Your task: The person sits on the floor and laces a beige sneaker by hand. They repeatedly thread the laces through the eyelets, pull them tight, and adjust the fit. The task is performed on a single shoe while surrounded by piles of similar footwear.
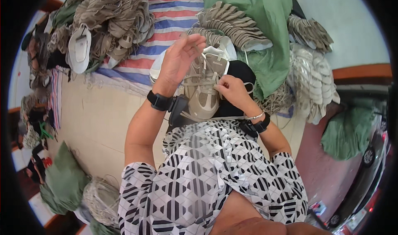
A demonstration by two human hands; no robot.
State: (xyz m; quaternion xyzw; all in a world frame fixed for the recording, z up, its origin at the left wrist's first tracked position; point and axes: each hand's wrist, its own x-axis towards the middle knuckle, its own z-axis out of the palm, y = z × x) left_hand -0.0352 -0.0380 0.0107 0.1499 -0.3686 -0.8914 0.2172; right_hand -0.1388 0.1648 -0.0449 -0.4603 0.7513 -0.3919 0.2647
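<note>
Beige mesh sneaker [204, 90] on lap, toe toward wearer, laces loose

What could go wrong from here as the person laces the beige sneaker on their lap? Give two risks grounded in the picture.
1. The left hand pulls a thin lace upward while the right hand pinches near the eyelets; it might slip free or tighten unevenly.
2. The beige sneaker seems balanced on the lap, held only by fingertips, so it could slide toward the tiled floor.
</note>
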